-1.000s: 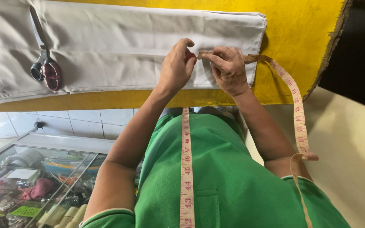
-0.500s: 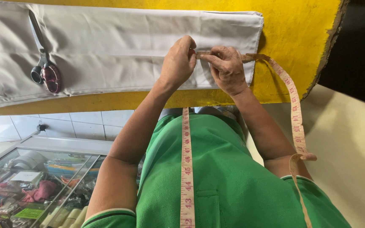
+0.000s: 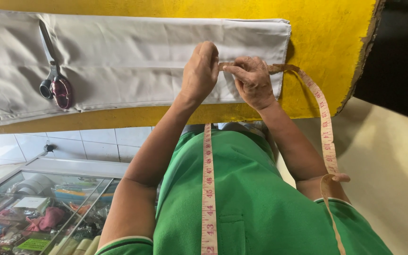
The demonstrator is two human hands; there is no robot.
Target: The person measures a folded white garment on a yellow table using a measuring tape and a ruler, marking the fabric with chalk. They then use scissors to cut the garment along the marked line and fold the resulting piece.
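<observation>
Scissors (image 3: 55, 82) on cloth (image 3: 133, 61), left

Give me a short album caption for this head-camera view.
Both hands, left hand and right hand, press a measuring tape onto grey folded cloth beside scissors.

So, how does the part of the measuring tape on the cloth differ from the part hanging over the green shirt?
The measuring tape part at the white cloth lies pinched flat between the left hand and right hand, while the part on the green shirt hangs loose and straight. The cloth part is mostly hidden by fingers; the shirt part shows its markings clearly. Both belong to one pale tape with red marks.
</observation>
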